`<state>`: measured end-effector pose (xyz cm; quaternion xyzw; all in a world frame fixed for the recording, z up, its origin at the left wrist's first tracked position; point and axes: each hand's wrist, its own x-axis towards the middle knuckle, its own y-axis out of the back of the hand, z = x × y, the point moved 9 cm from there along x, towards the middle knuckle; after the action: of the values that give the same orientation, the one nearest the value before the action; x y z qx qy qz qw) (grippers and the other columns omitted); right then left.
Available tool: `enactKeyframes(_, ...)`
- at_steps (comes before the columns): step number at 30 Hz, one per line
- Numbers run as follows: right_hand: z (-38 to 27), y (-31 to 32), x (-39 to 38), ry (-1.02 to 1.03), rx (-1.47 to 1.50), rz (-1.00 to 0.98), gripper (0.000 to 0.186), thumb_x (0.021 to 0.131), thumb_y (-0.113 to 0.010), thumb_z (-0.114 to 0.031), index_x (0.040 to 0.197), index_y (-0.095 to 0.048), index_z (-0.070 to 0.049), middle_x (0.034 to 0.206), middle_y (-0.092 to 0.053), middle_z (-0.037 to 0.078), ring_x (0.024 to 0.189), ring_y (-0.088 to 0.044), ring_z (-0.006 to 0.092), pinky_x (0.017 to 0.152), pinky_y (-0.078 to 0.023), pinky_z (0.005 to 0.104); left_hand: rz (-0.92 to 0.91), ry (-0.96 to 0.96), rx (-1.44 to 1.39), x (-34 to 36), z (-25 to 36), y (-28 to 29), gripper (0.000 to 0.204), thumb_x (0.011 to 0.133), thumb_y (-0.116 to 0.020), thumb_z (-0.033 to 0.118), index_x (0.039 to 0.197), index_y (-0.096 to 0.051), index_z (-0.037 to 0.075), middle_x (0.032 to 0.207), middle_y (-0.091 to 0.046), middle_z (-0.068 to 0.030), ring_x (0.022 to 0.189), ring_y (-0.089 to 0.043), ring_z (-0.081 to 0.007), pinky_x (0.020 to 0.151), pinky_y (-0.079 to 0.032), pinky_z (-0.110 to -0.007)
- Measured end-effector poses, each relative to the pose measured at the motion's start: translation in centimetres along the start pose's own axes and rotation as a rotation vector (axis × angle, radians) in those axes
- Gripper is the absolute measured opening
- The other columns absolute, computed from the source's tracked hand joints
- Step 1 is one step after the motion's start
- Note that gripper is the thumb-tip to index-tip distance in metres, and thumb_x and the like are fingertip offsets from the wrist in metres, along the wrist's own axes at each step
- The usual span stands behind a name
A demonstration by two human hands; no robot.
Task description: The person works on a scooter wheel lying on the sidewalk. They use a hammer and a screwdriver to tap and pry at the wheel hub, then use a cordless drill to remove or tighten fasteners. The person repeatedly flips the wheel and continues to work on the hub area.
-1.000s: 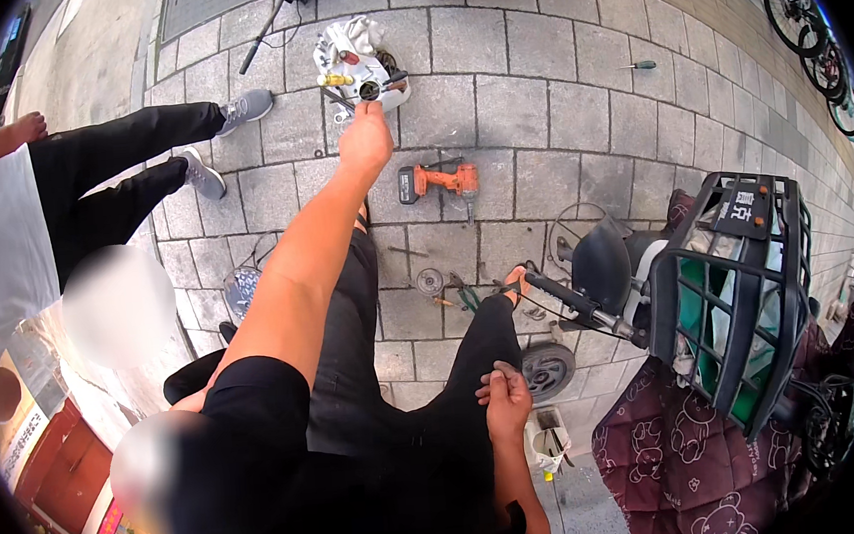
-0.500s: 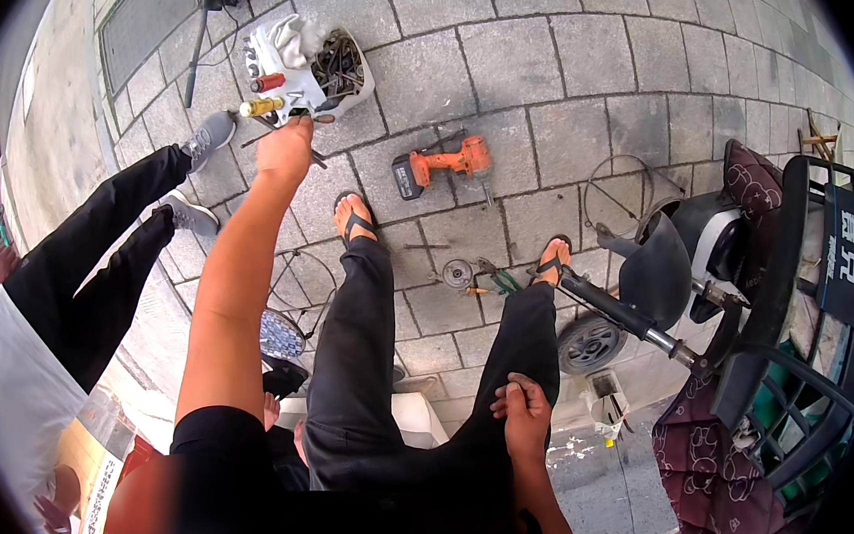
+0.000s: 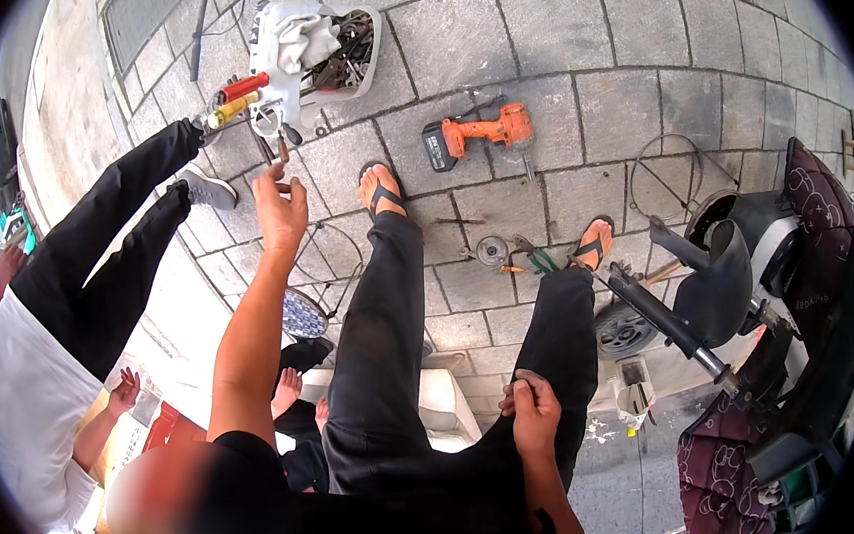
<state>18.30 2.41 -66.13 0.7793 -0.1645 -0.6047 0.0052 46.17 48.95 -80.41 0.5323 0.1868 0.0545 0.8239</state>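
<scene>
My left hand (image 3: 282, 206) is just short of the near edge of a white tool box (image 3: 372, 75), its fingers stretched out and apart. Nothing clearly shows in its grasp. Close to its fingertips, screwdrivers with a red handle (image 3: 244, 87) and a yellow handle (image 3: 233, 110) stick out of the box's side holder. A pale rag (image 3: 307, 41) lies on the box, beside a jumble of dark metal tools (image 3: 346, 52). Over my right thigh, my right hand (image 3: 535, 409) is closed, thumb against fingers; whatever it may hold is too small to make out.
An orange cordless impact driver (image 3: 482, 132) lies on the paving beyond my feet. Between them are a round metal part (image 3: 492, 251) and green-handled pliers (image 3: 544, 260). A partly stripped scooter (image 3: 709, 280) with a wheel (image 3: 628, 329) stands right. A person in a white shirt (image 3: 29, 369) is at left.
My left hand has drawn back from the tool box's edge, and its fingers have stretched out. My right hand stays on my thigh. The view has shifted, and the other person's arm has lifted.
</scene>
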Motion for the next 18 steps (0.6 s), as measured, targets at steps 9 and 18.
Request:
enactKeyframes(9, 3.7, 1.1, 2.1, -0.099, -0.030, 0.069, 0.021, 0.103, -0.058, -0.009, 0.120, -0.063, 0.002, 0.089, -0.070, 0.011, 0.064, -0.065, 0.0148, 0.058, -0.054, 0.0276, 0.050, 0.003, -0.512, 10.3, 5.8, -13.8, 0.028, 0.100, -0.065, 0.013, 0.122, -0.066, -0.003, 0.118, -0.072, -0.0137, 0.104, -0.070, -0.0191, 0.092, -0.054, -0.032)
enactKeyframes(18, 6.3, 1.0, 4.8, -0.119, -0.006, 0.073, 0.021, 0.103, -0.058, -0.009, 0.120, -0.063, 0.001, 0.090, -0.070, 0.012, 0.065, -0.066, 0.0152, 0.059, -0.054, 0.0275, -0.246, 0.688, -0.503, 20.3, -4.2, -23.9, 0.024, 0.095, -0.063, 0.010, 0.114, -0.066, -0.003, 0.102, -0.068, -0.0141, 0.083, -0.061, -0.0207, 0.064, -0.050, -0.037)
